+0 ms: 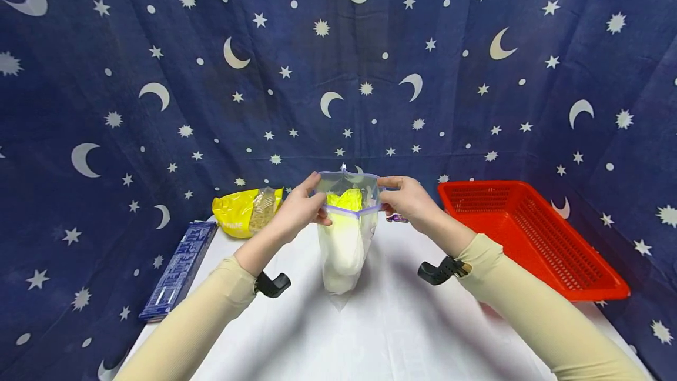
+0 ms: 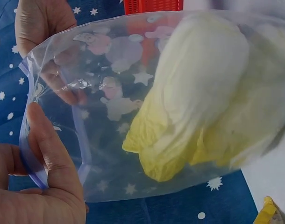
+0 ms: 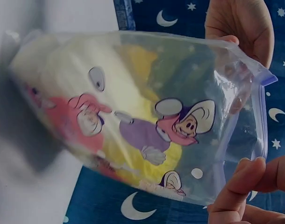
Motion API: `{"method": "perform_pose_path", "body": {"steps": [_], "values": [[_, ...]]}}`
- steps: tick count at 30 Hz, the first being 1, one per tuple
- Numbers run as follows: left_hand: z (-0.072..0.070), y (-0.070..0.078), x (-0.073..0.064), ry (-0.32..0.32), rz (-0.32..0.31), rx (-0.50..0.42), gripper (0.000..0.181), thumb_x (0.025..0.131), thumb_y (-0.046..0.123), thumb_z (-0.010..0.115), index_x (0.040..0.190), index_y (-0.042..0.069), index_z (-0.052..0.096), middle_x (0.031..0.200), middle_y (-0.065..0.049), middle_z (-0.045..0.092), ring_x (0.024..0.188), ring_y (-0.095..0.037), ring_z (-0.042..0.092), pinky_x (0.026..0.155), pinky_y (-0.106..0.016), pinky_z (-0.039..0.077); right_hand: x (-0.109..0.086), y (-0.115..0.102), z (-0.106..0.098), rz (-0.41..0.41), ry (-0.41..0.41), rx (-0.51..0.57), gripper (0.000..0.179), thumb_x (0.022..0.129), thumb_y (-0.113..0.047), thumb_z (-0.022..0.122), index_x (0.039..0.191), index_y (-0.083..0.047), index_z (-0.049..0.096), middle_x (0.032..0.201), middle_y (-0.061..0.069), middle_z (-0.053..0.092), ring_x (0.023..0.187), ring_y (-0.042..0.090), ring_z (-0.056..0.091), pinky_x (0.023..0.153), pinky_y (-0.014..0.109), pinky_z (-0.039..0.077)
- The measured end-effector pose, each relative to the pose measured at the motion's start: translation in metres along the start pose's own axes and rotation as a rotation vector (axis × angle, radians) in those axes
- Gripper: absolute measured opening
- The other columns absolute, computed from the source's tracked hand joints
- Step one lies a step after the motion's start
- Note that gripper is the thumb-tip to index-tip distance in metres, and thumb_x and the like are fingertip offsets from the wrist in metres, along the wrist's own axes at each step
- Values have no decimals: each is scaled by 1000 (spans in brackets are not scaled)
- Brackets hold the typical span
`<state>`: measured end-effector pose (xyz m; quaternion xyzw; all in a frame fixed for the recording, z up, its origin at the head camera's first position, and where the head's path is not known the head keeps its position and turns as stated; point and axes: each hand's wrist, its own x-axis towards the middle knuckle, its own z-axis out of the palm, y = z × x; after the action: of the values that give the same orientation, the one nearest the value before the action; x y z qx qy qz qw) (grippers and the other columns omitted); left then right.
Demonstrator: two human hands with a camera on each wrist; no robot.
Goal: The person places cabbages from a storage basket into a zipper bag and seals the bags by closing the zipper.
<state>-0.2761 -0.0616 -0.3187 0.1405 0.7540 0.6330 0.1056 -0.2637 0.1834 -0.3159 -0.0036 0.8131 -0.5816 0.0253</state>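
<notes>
A clear zip bag (image 1: 342, 212) with a purple zip edge hangs upright over the middle of the white table, its mouth spread wide. Inside lies a pale cabbage (image 2: 203, 70), yellow leaf tips toward the opening and thick white base down. At the left end of the mouth, my left hand (image 1: 298, 207) pinches the edge between thumb and fingers. My right hand (image 1: 412, 201) grips the opposite end of the rim in the same way. Printed cartoon figures (image 3: 180, 121) on the bag's side partly cover the cabbage in the right wrist view.
Back left, a yellow packet (image 1: 230, 210) with a see-through part lies beside a long blue package (image 1: 180, 269) on the table's left edge. A red plastic basket (image 1: 597, 296) takes up the right side. Behind my right hand is a small purple wrapper (image 1: 396, 218). A starry curtain (image 1: 338, 46) hangs behind.
</notes>
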Motion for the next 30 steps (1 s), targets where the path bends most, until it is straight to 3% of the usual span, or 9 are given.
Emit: {"method": "perform_pose_path", "body": {"steps": [4,15,30], "values": [[0,3,2,0,-11,5,72,98,6,47,164,7,18,167,-4,22,63,-14,55,68,-29,62,1,-7,-2,-24,10,3,60,87,-1,56,147,5,50,127,26,61,70,19,58,66,25,57],[8,7,3,-36,-10,-11,74,98,4,47,165,10,15,168,-9,21,65,-15,58,71,-31,62,-2,-16,-9,-53,16,10,62,87,-1,54,149,2,49,144,22,54,76,23,58,67,25,56],[19,10,-1,-74,24,-44,74,96,-1,45,164,4,13,172,-1,5,69,-15,58,74,-33,63,-2,-18,-13,-92,-32,29,59,88,-2,57,147,2,52,140,22,57,75,24,56,63,24,52]]}}
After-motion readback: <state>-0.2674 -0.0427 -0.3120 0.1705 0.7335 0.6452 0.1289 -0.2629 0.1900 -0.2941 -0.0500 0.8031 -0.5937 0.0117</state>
